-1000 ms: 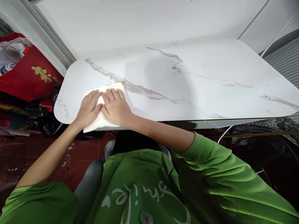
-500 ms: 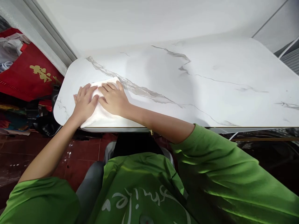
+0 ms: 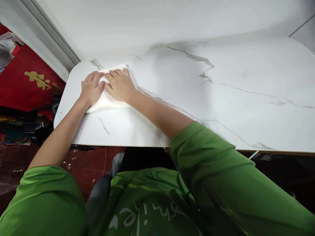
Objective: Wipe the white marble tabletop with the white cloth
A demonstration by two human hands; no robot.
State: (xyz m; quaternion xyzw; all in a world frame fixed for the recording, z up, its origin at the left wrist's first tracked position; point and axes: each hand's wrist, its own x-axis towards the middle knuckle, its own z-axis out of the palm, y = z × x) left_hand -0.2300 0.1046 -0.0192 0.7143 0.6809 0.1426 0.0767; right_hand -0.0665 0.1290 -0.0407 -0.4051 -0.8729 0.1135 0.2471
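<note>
A folded white cloth (image 3: 107,102) lies flat on the white marble-patterned table (image 3: 157,70), toward its left end. On the cloth's left part rests my left hand (image 3: 91,89), palm down, its fingers stretched forward. My right hand (image 3: 120,84) presses flat on the right part, fingers slightly spread toward the far edge of the cloth. The two thumbs come close together over the middle. Both palms hide much of the cloth, and a corner of it shows beyond my right fingertips.
A white wall (image 3: 147,23) rises behind the table. Left of the table hangs a red bag (image 3: 27,82) with a gold print, above dark bags. Red floor tiles (image 3: 91,159) show below the front edge, beside a grey chair (image 3: 116,164).
Both hands have slid the cloth away from the table's front edge toward the wall. A strip of tabletop now shows in front of it. The view has shifted slightly.
</note>
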